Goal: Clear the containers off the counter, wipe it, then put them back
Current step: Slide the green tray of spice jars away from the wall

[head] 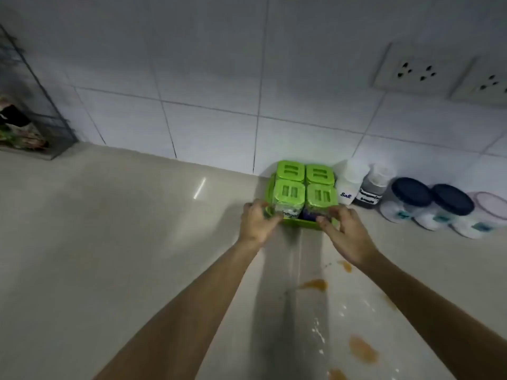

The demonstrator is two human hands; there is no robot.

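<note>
At nine o'clock, against the tiled wall (208,113), a black wire rack (41,105) stands on the beige tabletop (109,229) with some blurred colourful things in it. Toward the centre, both bare forearms reach forward from six o'clock. The left hand (256,222) wraps its fingers (271,215) around the left front corner of a green tray (299,222), clenched on its rim. That tray sits just past the middle of the frame, close to the wall, and carries four clear jars with square green lids (290,171), packed two by two and touching each other. The right hand (348,237) grips the tray's right front corner, its fingers curled tight over the edge beside the front right jar.

Just beside the tray at three o'clock stands a white bottle (349,182) labelled "Salt", then a dark-filled bottle (371,187) whose label is too blurred to read. Further right stand two round jars with dark blue lids (411,192), and near the frame edge a container with a pale pink lid (489,201), all in a row along the wall. Above them at two o'clock, two white wall sockets (417,69) are set in the tiles. Toward five o'clock, orange-brown spills (363,349) and pale specks mark the tabletop, well apart from the tray.
</note>
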